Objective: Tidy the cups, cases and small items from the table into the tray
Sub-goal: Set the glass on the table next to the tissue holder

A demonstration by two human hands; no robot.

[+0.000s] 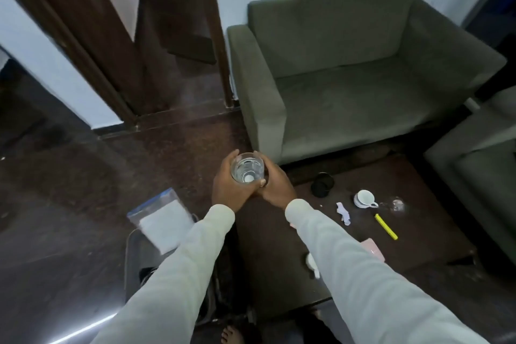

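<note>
A clear drinking glass [247,167] is held upright in the air between both hands, above the table's far left corner. My left hand [230,186] wraps its left side and my right hand [276,184] its right side. On the dark table [279,274] lie a white cup on a saucer [364,199], a second clear glass [397,204], a black round case [322,184], a yellow marker [386,226], crumpled paper [343,213], a pink case [375,248] and a white item [311,262]. The grey tray [132,260] sits low to the left, holding a clear bag of white material [163,220].
A green armchair [349,78] stands behind the table and another armchair [474,165] at the right. An open doorway with a dark wooden frame [178,50] is at the back left. My bare foot [231,335] shows at the bottom.
</note>
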